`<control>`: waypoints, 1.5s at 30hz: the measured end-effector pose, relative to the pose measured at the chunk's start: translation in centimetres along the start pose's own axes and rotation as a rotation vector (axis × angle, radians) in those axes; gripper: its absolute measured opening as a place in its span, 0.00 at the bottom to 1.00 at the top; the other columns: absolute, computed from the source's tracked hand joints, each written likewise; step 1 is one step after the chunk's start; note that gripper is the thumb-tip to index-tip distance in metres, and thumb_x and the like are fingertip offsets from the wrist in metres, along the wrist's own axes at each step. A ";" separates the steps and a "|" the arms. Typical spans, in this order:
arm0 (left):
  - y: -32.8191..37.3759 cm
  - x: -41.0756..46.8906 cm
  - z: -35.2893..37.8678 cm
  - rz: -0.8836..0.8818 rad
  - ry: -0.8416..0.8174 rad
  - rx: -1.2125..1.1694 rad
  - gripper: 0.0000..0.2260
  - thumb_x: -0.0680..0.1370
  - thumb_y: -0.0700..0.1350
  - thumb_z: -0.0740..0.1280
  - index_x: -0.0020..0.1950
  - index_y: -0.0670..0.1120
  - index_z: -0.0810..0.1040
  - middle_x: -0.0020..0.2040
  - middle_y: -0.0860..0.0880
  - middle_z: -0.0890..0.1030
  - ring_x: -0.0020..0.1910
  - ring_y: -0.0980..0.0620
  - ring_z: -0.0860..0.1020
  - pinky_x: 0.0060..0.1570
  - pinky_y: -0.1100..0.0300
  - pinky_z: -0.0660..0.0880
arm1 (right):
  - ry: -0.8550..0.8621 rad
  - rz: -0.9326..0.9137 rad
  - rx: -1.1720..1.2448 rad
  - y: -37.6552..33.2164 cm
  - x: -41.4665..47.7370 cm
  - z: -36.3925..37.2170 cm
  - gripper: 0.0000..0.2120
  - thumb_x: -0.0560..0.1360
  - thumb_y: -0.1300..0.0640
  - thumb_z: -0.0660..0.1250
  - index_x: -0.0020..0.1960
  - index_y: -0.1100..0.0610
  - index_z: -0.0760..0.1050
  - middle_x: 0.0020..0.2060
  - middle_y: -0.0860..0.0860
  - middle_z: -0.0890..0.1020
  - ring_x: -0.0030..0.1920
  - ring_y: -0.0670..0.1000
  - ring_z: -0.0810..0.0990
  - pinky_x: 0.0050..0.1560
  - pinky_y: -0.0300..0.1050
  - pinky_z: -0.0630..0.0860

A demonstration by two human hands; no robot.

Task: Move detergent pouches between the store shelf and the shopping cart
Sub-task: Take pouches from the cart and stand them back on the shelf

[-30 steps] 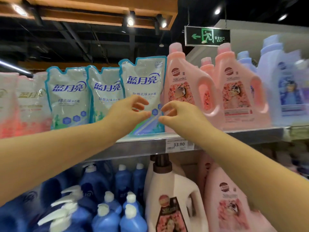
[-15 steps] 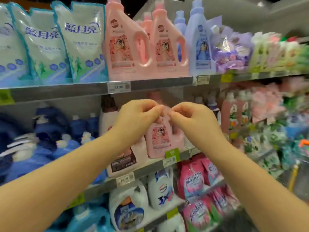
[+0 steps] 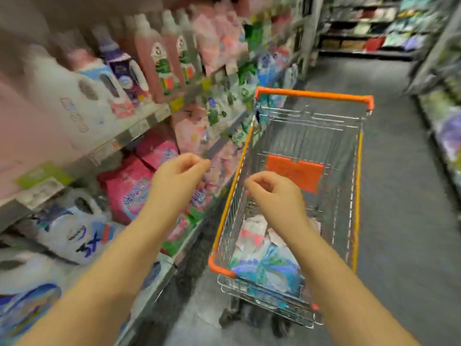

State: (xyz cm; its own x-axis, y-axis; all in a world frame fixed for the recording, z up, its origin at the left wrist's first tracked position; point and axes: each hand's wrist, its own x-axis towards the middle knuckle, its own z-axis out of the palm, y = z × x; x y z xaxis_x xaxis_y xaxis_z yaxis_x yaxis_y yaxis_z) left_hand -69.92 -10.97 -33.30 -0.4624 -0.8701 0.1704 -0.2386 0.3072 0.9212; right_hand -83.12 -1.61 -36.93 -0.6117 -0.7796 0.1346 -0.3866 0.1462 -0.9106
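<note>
A wire shopping cart [image 3: 294,186] with orange rim trim stands in the aisle, its left side close beside the store shelf [image 3: 139,131], leaving only a narrow strip of grey floor [image 3: 399,196] between them; to the cart's right the floor is broad and open up to another row of shelving [image 3: 446,126] at the far right edge. Both bare forearms reach forward. The left hand [image 3: 178,174] hangs in front of the shelf's lower tiers, fingers curled in with thumb and forefinger pinched together, holding nothing visible. The right hand [image 3: 273,193] hovers over the cart's left rim and basket, fingers likewise curled loosely, empty as far as the blur lets one tell. Detergent pouches [image 3: 264,258] lie in the near end of the cart's basket, below the right wrist: crumpled soft packs in white, blue, green and pink, details smeared. The far half of the basket holds only an orange flap [image 3: 294,174]. Pink pouches [image 3: 134,193] and white jugs [image 3: 67,228] crowd the shelf.
</note>
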 end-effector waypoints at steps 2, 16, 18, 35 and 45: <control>-1.9 1.5 4.2 -0.086 -0.036 -0.066 0.12 0.76 0.43 0.66 0.32 0.47 0.72 0.21 0.58 0.72 0.24 0.62 0.68 0.31 0.65 0.67 | 0.023 0.101 -0.011 4.0 1.3 -1.6 0.11 0.73 0.56 0.66 0.33 0.47 0.75 0.34 0.48 0.83 0.42 0.50 0.82 0.48 0.45 0.75; -21.1 10.8 25.3 -0.501 -0.241 0.150 0.08 0.73 0.50 0.66 0.50 0.50 0.74 0.43 0.48 0.79 0.48 0.44 0.78 0.45 0.56 0.69 | 0.037 0.659 0.061 25.9 10.2 -0.6 0.07 0.75 0.56 0.65 0.40 0.46 0.74 0.42 0.51 0.81 0.46 0.52 0.79 0.48 0.44 0.72; -24.9 11.6 27.3 -0.585 -0.244 0.276 0.15 0.77 0.46 0.63 0.62 0.46 0.71 0.51 0.45 0.79 0.54 0.43 0.77 0.43 0.60 0.64 | 0.012 0.766 0.085 29.8 11.5 1.1 0.06 0.74 0.56 0.64 0.42 0.44 0.73 0.46 0.54 0.81 0.50 0.56 0.79 0.51 0.48 0.73; -41.8 13.5 33.0 -0.921 -0.314 0.587 0.22 0.75 0.51 0.63 0.67 0.43 0.68 0.62 0.41 0.75 0.60 0.43 0.73 0.54 0.57 0.68 | -0.046 1.170 0.560 47.6 17.1 16.0 0.05 0.74 0.58 0.67 0.49 0.57 0.76 0.50 0.58 0.82 0.47 0.56 0.81 0.53 0.52 0.78; -37.3 15.5 33.0 -1.096 -0.373 0.071 0.06 0.76 0.41 0.65 0.39 0.42 0.73 0.36 0.45 0.75 0.33 0.51 0.72 0.25 0.66 0.70 | -0.150 1.265 0.850 43.7 16.9 12.0 0.06 0.78 0.57 0.62 0.43 0.56 0.73 0.23 0.47 0.79 0.21 0.43 0.77 0.24 0.33 0.75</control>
State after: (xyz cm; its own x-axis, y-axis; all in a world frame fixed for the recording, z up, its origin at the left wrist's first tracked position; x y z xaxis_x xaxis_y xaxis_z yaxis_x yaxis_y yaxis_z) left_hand -96.42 -23.17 -76.54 -0.1982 -0.5187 -0.8317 -0.7091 -0.5100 0.4870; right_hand -102.06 -15.74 -79.12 -0.1326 -0.4763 -0.8693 0.8472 0.4007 -0.3487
